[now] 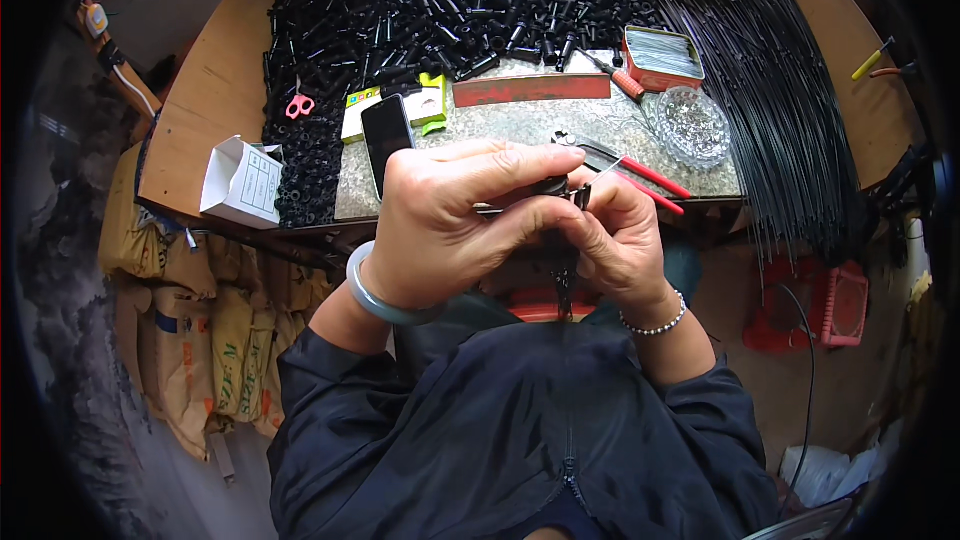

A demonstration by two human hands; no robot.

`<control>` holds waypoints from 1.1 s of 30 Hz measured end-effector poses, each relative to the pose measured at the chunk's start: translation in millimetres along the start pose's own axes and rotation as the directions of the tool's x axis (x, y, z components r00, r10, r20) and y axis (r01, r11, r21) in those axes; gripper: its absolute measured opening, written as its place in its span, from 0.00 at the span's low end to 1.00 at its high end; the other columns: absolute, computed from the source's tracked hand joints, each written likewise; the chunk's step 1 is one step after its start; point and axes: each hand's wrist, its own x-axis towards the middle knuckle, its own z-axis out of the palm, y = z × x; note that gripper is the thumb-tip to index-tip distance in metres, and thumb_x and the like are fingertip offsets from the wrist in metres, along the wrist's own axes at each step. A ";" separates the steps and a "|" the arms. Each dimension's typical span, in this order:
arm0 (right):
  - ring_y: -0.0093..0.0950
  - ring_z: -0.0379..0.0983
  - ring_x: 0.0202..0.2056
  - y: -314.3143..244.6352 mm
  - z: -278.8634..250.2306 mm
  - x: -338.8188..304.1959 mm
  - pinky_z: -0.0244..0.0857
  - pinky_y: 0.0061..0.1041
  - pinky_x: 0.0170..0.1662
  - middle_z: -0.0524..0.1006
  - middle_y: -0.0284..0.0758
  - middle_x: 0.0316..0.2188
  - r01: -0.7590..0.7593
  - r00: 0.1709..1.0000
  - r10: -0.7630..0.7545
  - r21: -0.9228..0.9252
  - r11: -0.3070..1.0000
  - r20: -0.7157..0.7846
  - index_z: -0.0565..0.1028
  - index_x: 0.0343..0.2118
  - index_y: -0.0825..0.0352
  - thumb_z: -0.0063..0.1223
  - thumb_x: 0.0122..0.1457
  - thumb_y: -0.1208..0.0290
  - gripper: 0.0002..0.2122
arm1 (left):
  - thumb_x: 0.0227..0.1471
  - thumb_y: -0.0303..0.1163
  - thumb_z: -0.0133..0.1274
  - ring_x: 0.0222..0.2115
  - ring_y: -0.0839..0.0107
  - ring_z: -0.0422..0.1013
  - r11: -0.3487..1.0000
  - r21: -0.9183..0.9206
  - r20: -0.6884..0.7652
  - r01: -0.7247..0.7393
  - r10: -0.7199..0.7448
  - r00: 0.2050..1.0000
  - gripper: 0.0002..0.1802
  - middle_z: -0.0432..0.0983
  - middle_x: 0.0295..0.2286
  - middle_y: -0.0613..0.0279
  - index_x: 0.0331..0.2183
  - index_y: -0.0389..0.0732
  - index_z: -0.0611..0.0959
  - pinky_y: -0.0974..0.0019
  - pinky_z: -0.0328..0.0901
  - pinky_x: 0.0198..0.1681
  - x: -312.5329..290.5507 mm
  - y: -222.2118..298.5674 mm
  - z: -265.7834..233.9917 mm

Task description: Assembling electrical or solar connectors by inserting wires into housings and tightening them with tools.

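My left hand and my right hand meet in front of my chest, above the near edge of the table. The left one, thumb below and fingers above, is closed on a small black plastic part. Fingers of the right hand pinch at the same part from the side, and a thin pale wire or pin sticks up there. What else lies inside the fingers is hidden. Just beyond, red-handled pliers rest on the speckled table top, and a black phone leans against a yellow-green box.
Black tubular parts are heaped across the back. Long black rods hang over the right edge. A glass dish, a red tin, a red bar, pink scissors and a white box stand around. Sacks lie below left.
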 end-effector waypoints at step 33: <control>0.49 0.72 0.26 28.6 18.4 1.0 0.65 0.36 0.26 0.73 0.46 0.24 0.062 0.974 -0.217 -0.842 0.537 -0.066 0.67 0.36 0.68 0.43 0.61 0.65 0.10 | 0.46 0.19 0.56 0.32 0.77 0.73 0.992 -0.124 -0.050 0.035 -0.041 0.998 0.32 0.77 0.30 0.58 0.53 0.29 0.65 0.74 0.67 0.39 0.5 -1.7 9.7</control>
